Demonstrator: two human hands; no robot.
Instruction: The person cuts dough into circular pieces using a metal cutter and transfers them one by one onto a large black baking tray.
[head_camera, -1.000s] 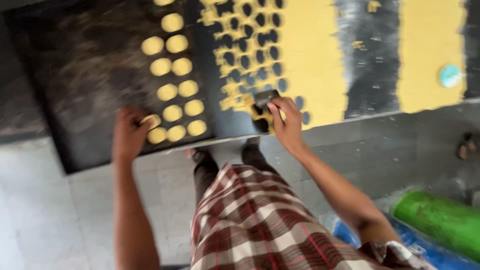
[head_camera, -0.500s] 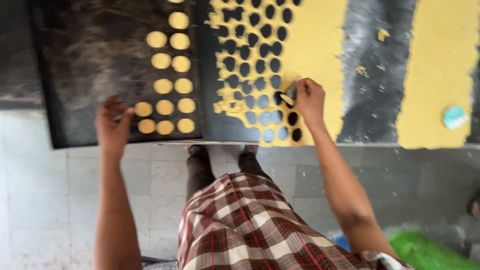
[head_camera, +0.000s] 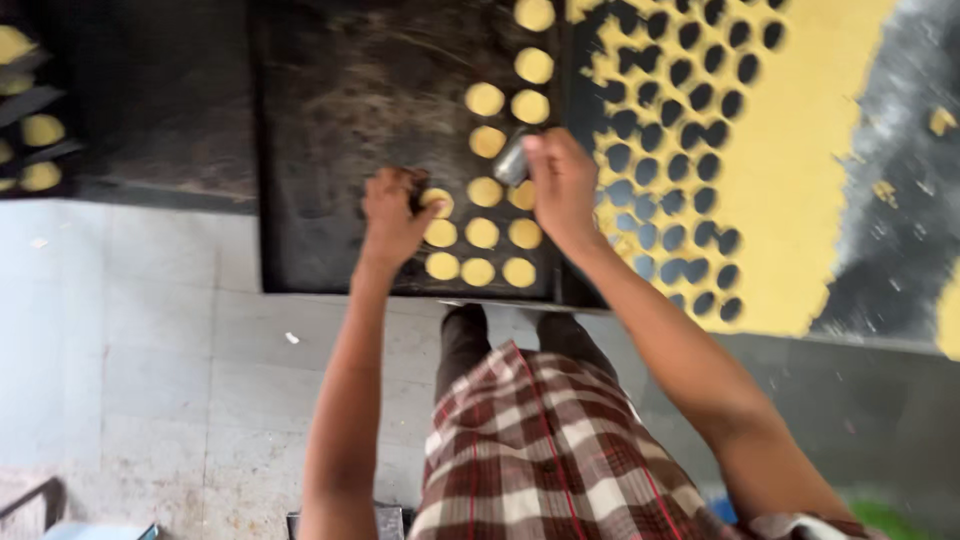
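Yellow dough rounds (head_camera: 481, 233) in rows near dark tray's (head_camera: 330, 120) front edge; left hand (head_camera: 393, 212) fingers curled on one, right hand (head_camera: 560, 180) pinching metal cutter (head_camera: 512, 158)

Both arms extended; left hand (head_camera: 393, 212) curled, right hand (head_camera: 562, 180) pinching.

Single head-worn camera, looked steeply down over the wearer's own arms and checked cloth, faced a dark tray (head_camera: 330, 120) and a yellow dough sheet (head_camera: 800, 200) ahead, stood close above both, tiled floor (head_camera: 130, 340) filled the lower left, no second view.
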